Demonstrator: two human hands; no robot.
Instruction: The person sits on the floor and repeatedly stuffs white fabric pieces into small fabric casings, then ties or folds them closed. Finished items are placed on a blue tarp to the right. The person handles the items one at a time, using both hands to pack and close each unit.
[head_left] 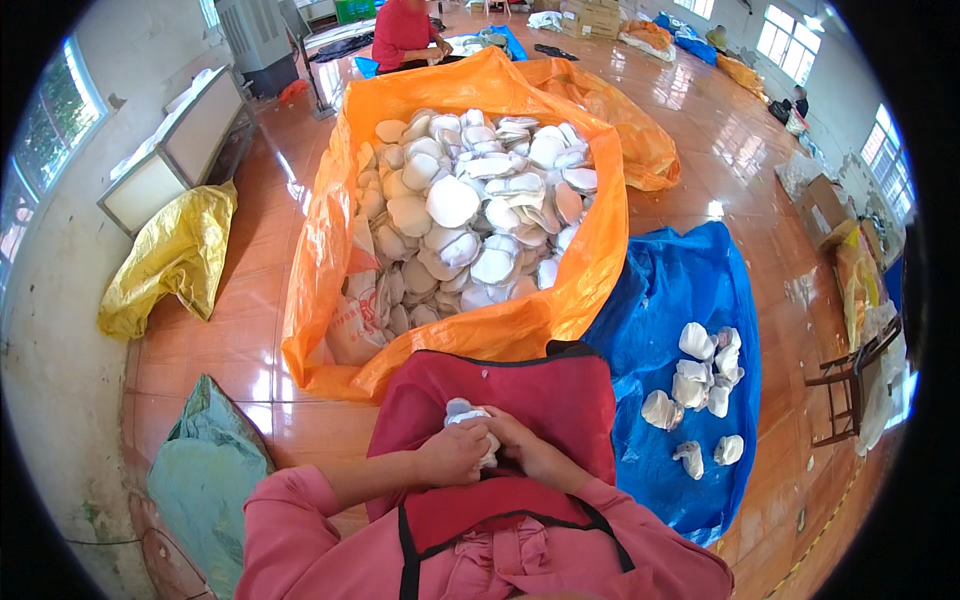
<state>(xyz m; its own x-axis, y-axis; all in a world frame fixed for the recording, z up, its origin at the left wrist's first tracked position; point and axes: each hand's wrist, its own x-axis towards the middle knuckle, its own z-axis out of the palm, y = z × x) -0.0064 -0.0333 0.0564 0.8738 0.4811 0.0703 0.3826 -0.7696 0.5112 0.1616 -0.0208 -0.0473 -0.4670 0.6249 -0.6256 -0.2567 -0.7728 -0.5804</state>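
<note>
Over the dark red apron [540,400] on my lap, both my hands are closed around a small white and grey cloth bundle [470,412]. My left hand [455,452] wraps its near left side, and my right hand [512,436] grips it from the right. Much of the bundle is hidden by my fingers. Just beyond my knees stands a large open orange sack [465,335], heaped with flat, rounded white and beige pads [453,202]. To my right, several white bundles [690,385] lie on a blue sheet [655,300].
A yellow sack [180,255] and a green sack [205,480] lie on the left floor. Another orange sack [610,120] is behind the full one. A person in red [405,35] sits at the far side. A wooden chair [845,385] stands far right.
</note>
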